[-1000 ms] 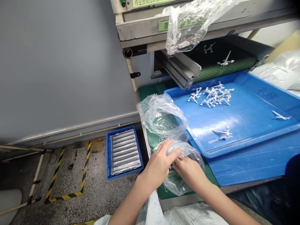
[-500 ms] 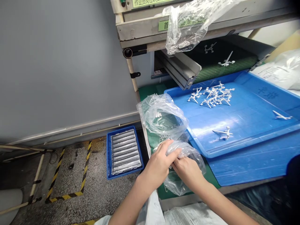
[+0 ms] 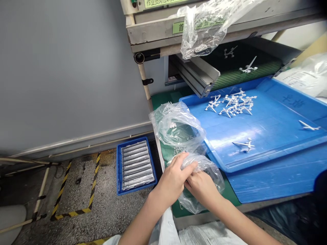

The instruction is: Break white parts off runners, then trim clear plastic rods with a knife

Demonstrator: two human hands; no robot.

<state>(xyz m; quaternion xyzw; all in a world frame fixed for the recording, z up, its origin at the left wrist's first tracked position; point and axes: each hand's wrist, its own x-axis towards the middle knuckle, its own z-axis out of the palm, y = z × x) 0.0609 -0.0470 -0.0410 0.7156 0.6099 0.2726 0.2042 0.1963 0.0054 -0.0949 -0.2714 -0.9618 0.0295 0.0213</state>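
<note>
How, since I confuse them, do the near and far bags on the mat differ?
The left hand and right hand are on the near bag; the far bag lies unheld. The near bag is bunched up; the far bag spreads in a wide loop. Both are clear plastic.

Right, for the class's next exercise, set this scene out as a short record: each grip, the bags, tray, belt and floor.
Left grip: on the near clear bag; exact hold hidden
Right grip: at the same bag, against the left; fingertips hidden
Second bag: clear, open-mouthed, beyond the near one
Hanging bag: clear, over the shelf front
Blue tray: white branched pieces, clustered at far left, two apart
Belt: behind tray, two similar pieces
Floor: blue crate, silvery ridged contents; yellow-black tape
</note>
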